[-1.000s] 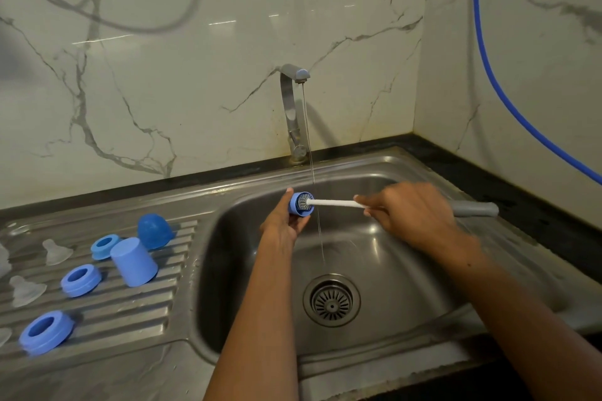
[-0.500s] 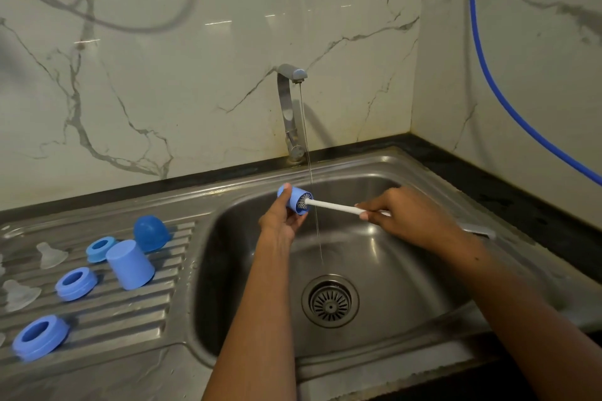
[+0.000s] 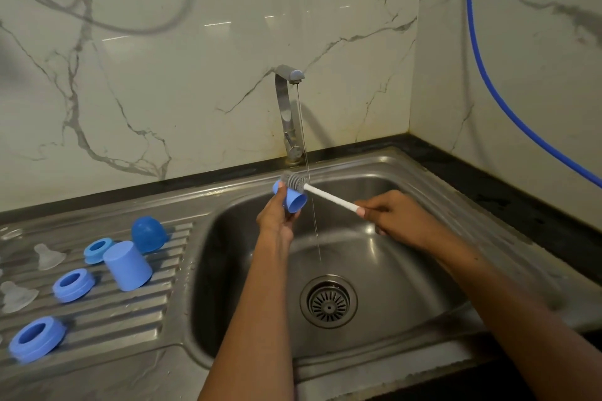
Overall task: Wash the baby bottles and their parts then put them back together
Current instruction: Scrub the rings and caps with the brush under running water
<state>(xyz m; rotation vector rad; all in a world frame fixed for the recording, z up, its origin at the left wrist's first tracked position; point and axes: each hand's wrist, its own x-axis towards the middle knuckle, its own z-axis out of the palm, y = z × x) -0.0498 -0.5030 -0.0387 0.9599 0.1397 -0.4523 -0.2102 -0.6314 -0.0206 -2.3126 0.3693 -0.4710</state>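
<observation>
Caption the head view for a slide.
Left hand holds a blue cap while right hand scrubs it with a bottle brush.

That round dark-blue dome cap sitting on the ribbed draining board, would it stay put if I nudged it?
Probably not. The dome cap looks like smooth, thin plastic, so likely light and easy to shift. It rests on the sloped, grooved draining board, which looks wet, so it could slide. Its rounded top suggests it would roll if tipped over.

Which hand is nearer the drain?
Left. The left hand holds a blue cap up and left of the drain; the right hand, gripping the brush, is farther up-right.
</observation>
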